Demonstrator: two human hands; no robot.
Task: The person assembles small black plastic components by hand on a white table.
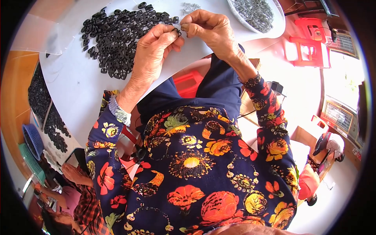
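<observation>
Over the front edge of the white table (64, 80), my left hand (150, 51) pinches a small black plastic part (178, 32) between thumb and fingertips. My right hand (215, 34) is beside it, thumb and fingers pressed together close to the part. Whatever those right fingertips hold is too small or hidden to name. A wide heap of similar black plastic parts (117, 43), with holes in them, lies left of my hands. Beyond my right hand is a small scatter of thin, pale metal-looking pieces (190, 7).
A round white tray (279, 27) full of small silvery pieces stands at the far right of the table. Red plastic stools (311, 53) are on the right. At left are more black parts (41, 94), a blue basket (32, 140), a green basket (31, 162) and co-workers.
</observation>
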